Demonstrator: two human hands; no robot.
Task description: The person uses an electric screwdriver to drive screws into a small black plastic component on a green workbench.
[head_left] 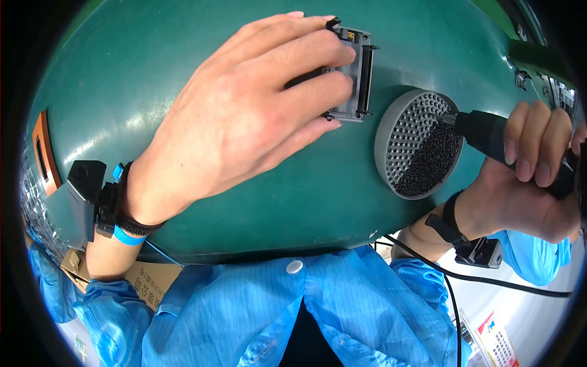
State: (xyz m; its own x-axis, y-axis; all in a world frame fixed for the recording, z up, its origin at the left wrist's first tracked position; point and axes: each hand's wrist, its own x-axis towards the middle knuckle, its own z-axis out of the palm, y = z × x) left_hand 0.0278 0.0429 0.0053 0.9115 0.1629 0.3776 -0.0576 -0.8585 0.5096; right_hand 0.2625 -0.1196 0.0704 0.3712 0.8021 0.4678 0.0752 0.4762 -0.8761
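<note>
Smooth green covering lay over the table (269,202), its near edge curving past the lap of a person in a blue jacket (238,312). Below that edge, at the lower left, sat a carton (156,278), and a black cord (489,280) ran across the lower right. At the far left of the table lay an orange-brown piece (46,153) with a dark slot.

Toward the far side, a grey frame (365,79) with black bars rested under the left hand (238,110). That hand was palm down, its index and middle fingers slightly parted and laid across the frame, the outer fingers at its far end and the thumb at its near end, so that the frame was gripped between them.

Right of the frame, and apart from it, stood a round grey dish (382,144), its floor pitted with holes and partly heaped with tiny black parts (431,159). The right hand (520,183) had its fingers curled tightly around a black driver (483,131), which pointed leftward over the dish's rim. Its tip looked to be over the holes, though whether it touched anything could not be told from this angle.
</note>
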